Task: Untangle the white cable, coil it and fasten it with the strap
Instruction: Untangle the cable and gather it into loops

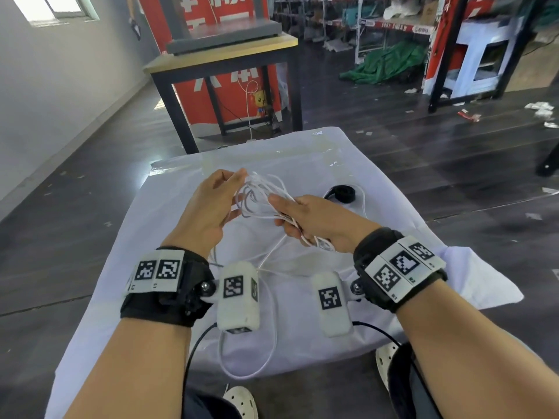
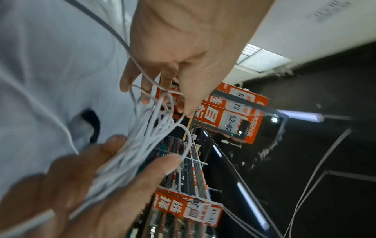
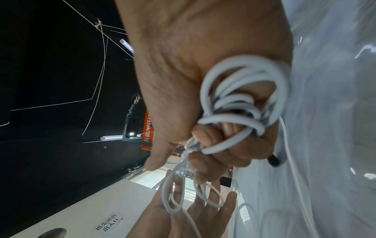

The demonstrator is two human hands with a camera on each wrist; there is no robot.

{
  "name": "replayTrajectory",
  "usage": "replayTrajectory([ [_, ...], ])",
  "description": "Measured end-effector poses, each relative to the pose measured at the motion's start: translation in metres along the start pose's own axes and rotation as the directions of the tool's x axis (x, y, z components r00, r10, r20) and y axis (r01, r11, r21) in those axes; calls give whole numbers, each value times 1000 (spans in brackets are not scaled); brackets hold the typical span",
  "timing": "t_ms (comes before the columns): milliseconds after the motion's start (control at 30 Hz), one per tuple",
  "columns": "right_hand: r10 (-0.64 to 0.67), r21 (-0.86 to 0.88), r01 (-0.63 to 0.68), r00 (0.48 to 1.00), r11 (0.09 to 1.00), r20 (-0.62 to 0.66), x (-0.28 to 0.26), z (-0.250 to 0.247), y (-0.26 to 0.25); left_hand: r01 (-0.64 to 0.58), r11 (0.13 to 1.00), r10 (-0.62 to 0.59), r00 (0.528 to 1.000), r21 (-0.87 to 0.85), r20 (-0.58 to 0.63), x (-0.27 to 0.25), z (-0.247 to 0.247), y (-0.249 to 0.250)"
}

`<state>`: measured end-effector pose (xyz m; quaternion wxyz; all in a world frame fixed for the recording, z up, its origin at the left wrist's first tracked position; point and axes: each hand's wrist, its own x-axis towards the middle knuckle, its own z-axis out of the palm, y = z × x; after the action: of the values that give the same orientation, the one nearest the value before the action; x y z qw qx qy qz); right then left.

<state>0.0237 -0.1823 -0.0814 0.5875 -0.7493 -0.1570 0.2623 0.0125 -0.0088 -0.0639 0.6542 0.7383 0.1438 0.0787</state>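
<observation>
A white cloth (image 1: pixel 348 164) covers the table, and both hands work above its middle. On the cloth beyond the right hand (image 1: pixel 323 219) lies the black strap (image 1: pixel 343 193), curled and untouched, well apart from the fingers. The cable (image 1: pixel 260 195) hangs between the hands, with slack trailing down over the near edge of the cloth. It looks thin, light and limp, smooth enough to slide through a loose hold, and it springs into loops of its own accord. The right hand has its fingers curled round a bunch of loops. The left hand (image 1: pixel 208 210) has its fingers spread and only loosely bent, several strands running between them, the fingertips at a small knot at the far end of the bunch. A sound hold seems to be the gathered bunch itself, with the knot teased loose by the fingertips rather than tugged, since pulling would likely tighten it.
</observation>
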Motion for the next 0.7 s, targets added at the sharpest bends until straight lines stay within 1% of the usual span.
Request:
replayTrajectory([
  [67, -5, 2, 5, 1000, 1000, 17, -1, 2, -2, 95, 977, -88, 995, -191, 45, -2, 2, 3],
  [100, -23, -1, 23, 999, 1000, 32, -1, 2, -2, 128, 959, -115, 991, -255, 66, -2, 2, 4],
  [167, -79, -33, 82, 993, 996, 86, -2, 2, -3, 169, 927, -147, 985, -335, 90, -2, 4, 6],
  [233, -104, -73, 113, 988, 991, 119, -5, 3, -4, 189, 892, -165, 982, -410, 95, -3, 6, 6],
  [367, -96, -105, 103, 993, 989, 67, -3, 5, -4, 171, 855, -145, 985, -489, 91, 0, 11, 5],
  [433, -115, -138, 120, 993, 983, 40, -1, 6, -1, 163, 838, -139, 987, -521, 85, -1, 12, 7],
  [467, -117, -124, 120, 993, 985, 28, 0, 7, 0, 159, 825, -138, 987, -542, 79, -2, 13, 7],
  [500, -111, -75, 112, 994, 991, 18, 2, 7, 2, 156, 810, -138, 988, -566, 74, -2, 14, 7],
  [567, -109, 32, 108, 994, 994, 23, 3, 9, 3, 156, 776, -137, 987, -611, 79, -3, 16, 7],
  [600, -111, 50, 110, 993, 993, 30, 4, 9, 3, 156, 762, -133, 988, -628, 83, -3, 17, 7],
  [700, -117, 21, 116, 990, 993, 80, 2, 6, 3, 155, 729, -133, 988, -666, 84, -4, 19, 6],
])
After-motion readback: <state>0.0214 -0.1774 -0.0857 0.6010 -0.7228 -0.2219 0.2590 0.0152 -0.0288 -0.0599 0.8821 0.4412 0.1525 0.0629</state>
